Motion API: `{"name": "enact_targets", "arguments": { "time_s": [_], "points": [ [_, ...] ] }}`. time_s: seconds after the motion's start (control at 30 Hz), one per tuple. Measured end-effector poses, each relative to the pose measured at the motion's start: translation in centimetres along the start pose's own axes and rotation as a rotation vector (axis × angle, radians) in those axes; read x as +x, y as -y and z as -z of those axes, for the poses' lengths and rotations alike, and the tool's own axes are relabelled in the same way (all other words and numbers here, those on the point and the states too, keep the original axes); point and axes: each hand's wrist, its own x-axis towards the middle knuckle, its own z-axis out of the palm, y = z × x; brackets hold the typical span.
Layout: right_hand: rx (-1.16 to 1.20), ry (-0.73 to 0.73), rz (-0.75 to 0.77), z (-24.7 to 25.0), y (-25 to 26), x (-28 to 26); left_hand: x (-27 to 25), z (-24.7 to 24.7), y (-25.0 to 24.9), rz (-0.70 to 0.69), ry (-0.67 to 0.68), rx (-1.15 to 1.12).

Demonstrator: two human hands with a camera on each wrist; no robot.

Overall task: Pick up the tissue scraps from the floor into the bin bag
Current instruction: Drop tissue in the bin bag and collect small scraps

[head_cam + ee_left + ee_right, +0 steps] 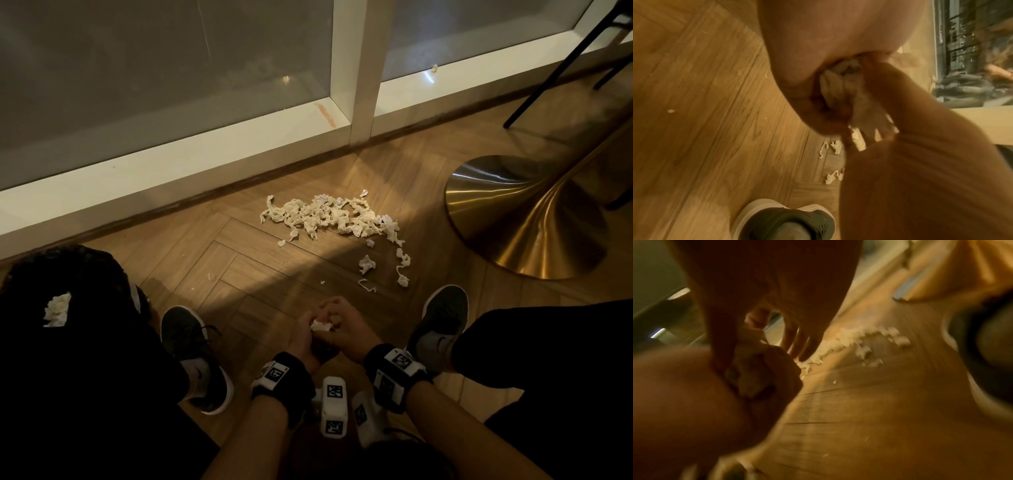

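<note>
Head view shows the left hand (305,337) and the right hand (346,329) pressed together above the floor (239,260), both curled round one wad of tissue (321,325), which both wrist views confirm is pinched between the two palms. Most of the tissue scraps (329,216) lie in a loose heap on the floor near the skirting at the far edge, with stray pieces (367,264) trailing toward the brass table base (527,219) and the right shoe (442,318). The bin bag (78,274) sits at the left edge of the floor area, well apart from the hands, with one clump of tissue (57,308) already inside. Likely faults: loose strips hanging below the fingers in the left wrist view may tear off and fall during the carry to the bag; a limp bag mouth may fold shut and reject the wad; small flecks scattered on the boards are easily missed in the dim light; a shoe may tread on nearby pieces and flatten them against the wood
</note>
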Motion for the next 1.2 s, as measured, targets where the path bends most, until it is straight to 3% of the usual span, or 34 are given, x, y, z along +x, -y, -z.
{"name": "enact_targets", "arguments": {
  "time_s": [0.07,0.2,0.3,0.4,0.57,0.7,0.77,0.87,1.0,1.2],
  "points": [
    [0.118,0.036,-0.065,0.8,0.2,0.2,-0.5,-0.4,-0.2,-0.016,0.022,0.074],
    [0.121,0.128,-0.057,2.2,0.7,0.4,-1.2,-0.7,0.0,-0.085,0.062,0.115],
    [0.073,0.105,-0.041,2.3,0.2,0.5,-1.2,-0.8,0.2,-0.079,0.096,0.139],
    [0.019,0.053,-0.023,2.2,-0.3,0.6,-0.9,-0.8,0.0,-0.090,0.016,0.169],
    [-0.221,-0.069,0.232,1.6,0.1,0.3,-1.1,-1.0,-1.1,-0.126,-0.034,0.124],
    [-0.372,0.011,0.390,1.5,0.6,0.4,-0.4,0.1,-2.3,-0.108,-0.071,-0.006],
    [-0.422,0.081,0.404,1.6,1.2,0.2,-0.1,0.6,-2.8,-0.043,-0.060,-0.034],
    [-0.433,0.125,0.420,1.9,2.0,-0.1,-0.1,1.1,-3.1,-0.011,0.078,-0.001],
    [-0.357,0.069,0.356,2.1,2.2,0.0,-0.6,0.6,-2.3,0.050,0.069,-0.045],
    [-0.276,-0.035,0.320,1.6,1.4,0.1,-1.2,-0.6,-1.8,-0.019,0.158,-0.022]
  ]
}}
